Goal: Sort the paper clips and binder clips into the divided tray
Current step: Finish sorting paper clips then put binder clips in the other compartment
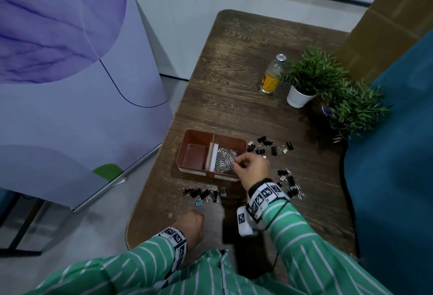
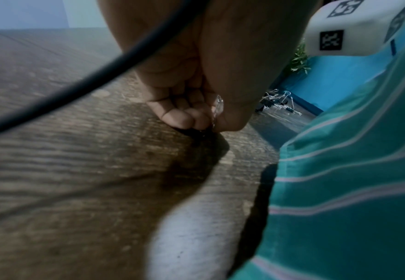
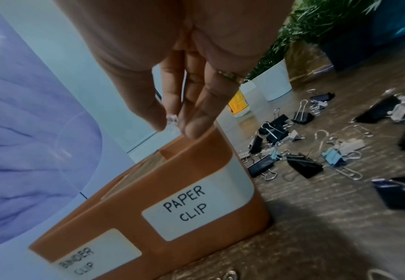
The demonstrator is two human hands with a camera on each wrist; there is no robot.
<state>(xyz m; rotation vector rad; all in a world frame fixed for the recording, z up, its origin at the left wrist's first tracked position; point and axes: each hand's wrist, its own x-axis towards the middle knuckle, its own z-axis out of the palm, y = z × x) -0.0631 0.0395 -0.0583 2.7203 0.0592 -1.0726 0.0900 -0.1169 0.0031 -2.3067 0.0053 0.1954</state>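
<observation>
Fingertips of the right hand (image 1: 251, 168) pinch a small silver paper clip (image 3: 172, 119) above the right compartment of the brown plastic divided tray (image 1: 198, 134), at centre frame in the head view; that compartment, labelled PAPER CLIP, holds a heap of silver paper clips (image 1: 225, 160), while the left 1 looks bare. Black binder clips (image 1: 269, 147) lie scattered right of and below the tray on the dark wooden table (image 1: 246, 60). Lower centre, the left hand (image 1: 191, 225) is curled, gripping a thin silver clip (image 2: 218, 108) against the tabletop.

Head overhead; wrists close, table-level.
</observation>
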